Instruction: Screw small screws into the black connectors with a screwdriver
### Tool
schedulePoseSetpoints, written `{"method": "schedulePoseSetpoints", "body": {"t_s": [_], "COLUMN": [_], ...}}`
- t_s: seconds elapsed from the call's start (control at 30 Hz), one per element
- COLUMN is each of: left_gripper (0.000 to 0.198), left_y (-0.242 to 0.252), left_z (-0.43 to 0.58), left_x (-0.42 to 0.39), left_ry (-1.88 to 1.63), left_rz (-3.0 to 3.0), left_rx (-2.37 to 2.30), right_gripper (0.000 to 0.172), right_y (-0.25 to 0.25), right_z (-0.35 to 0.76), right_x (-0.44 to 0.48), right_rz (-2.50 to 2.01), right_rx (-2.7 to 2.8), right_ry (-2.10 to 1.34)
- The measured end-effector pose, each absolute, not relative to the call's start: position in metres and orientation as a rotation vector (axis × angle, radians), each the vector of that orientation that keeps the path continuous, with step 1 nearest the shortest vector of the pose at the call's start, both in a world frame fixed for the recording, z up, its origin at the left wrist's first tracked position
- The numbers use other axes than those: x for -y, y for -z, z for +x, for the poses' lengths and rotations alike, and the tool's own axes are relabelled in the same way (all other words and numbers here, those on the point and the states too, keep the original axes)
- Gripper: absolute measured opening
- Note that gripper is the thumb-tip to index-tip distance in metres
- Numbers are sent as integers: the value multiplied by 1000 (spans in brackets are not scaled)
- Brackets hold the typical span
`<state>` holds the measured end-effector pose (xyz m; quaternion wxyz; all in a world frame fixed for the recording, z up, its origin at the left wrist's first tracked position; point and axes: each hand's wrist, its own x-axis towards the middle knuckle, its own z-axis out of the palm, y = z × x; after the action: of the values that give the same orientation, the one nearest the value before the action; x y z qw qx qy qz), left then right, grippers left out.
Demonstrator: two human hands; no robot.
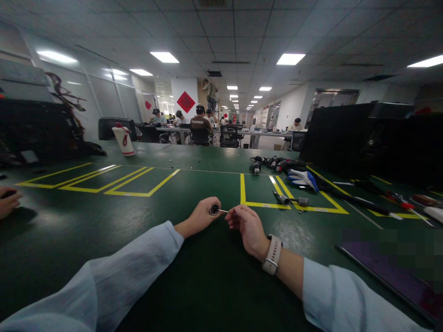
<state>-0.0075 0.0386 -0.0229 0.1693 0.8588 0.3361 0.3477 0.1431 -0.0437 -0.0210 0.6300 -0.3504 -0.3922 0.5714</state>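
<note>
My left hand (201, 216) is closed round a small dark cylindrical part (214, 209), its round end facing me. My right hand (246, 227) pinches a thin metal pin or tool (224, 211) whose tip touches that part. Both hands rest low over the green table (194, 272), near its middle. A watch with a pale strap (272, 254) sits on my right wrist. Both sleeves are light blue.
Yellow taped boxes (104, 182) mark the table. Small parts (283, 198) and a row of dark tools (273, 163) lie to the right, with screwdrivers (403, 201) farther right. A white bottle (123, 139) stands back left. Another person's hand (8, 200) is at the left edge. People sit at far desks.
</note>
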Motion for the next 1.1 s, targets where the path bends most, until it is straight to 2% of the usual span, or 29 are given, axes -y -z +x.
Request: {"method": "schedulePoseSetpoints", "body": {"t_s": [0.13, 0.53, 0.87, 1.1], "left_gripper": [13, 14, 13, 12], "left_y": [21, 26, 22, 22], "left_z": [-7, -10, -7, -8], "left_x": [-36, -43, -37, -37], "left_ry": [-965, -995, -962, -975], "left_rz": [2500, 2382, 2464, 2491], "left_rx": [-1016, -928, -1048, -1016], "right_gripper": [14, 11, 15, 12], "right_y": [22, 19, 17, 18], "right_z": [140, 146, 141, 143], "right_x": [47, 44, 49, 45], "right_rz": [-882, -810, -879, -854], "right_rx": [1008, 859, 956, 893], "right_ry": [-1197, -1413, -1271, -1359]}}
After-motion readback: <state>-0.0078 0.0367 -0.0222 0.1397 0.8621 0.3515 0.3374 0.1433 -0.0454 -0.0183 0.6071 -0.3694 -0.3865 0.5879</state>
